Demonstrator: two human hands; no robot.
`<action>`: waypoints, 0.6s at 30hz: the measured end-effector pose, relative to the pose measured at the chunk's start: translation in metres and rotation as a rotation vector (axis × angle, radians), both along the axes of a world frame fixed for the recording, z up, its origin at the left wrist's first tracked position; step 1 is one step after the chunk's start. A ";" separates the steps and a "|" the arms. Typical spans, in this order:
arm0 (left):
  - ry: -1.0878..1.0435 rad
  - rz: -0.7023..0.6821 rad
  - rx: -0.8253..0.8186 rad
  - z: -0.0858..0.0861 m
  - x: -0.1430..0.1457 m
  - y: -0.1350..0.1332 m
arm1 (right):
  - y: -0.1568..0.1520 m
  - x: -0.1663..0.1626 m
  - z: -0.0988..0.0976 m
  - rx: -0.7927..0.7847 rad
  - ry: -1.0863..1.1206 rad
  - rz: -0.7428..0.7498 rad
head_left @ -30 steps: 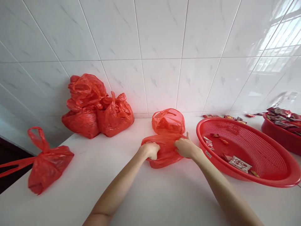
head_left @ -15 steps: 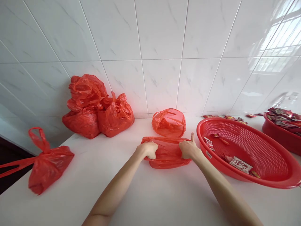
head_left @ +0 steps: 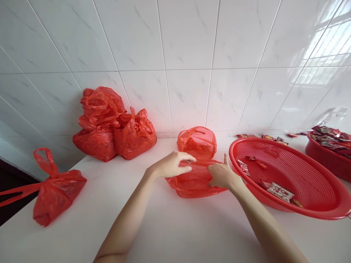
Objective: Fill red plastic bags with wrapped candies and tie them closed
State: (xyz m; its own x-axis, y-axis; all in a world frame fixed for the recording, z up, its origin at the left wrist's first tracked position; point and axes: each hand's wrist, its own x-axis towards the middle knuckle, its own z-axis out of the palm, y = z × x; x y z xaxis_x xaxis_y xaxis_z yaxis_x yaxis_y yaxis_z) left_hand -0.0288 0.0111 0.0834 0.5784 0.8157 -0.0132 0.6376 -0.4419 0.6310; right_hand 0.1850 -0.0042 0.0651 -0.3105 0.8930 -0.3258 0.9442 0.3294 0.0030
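A thin red plastic bag (head_left: 192, 182) lies on the white counter (head_left: 175, 226) in front of me. My right hand (head_left: 221, 175) grips the bag's right rim, thumb up. My left hand (head_left: 171, 165) hovers over the bag's left rim with its fingers spread, its fingertips at the upper edge of the plastic. Just behind stands another red bag (head_left: 196, 143), open and puffed up.
A red mesh basket (head_left: 315, 208) with a few candy packets sits at the right, and a red bowl (head_left: 327, 157) of packets lies beyond it. Tied red bags (head_left: 112, 128) are piled against the tiled wall. One more tied bag (head_left: 55, 190) rests at the counter's left edge.
My left hand has let go of the bag's left rim, lifted and opened its fingers over the bag. The right hand keeps its grip. The bag's mouth has spread slightly.
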 end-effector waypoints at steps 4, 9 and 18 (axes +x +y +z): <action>-0.265 0.169 0.053 -0.004 -0.024 0.022 | -0.007 0.002 0.003 0.010 0.047 0.044; -0.652 0.449 -0.235 -0.050 -0.041 0.052 | -0.022 0.005 0.014 -0.008 0.106 0.101; -0.853 0.674 -0.341 -0.127 -0.041 0.037 | -0.041 0.036 0.029 0.056 0.302 0.173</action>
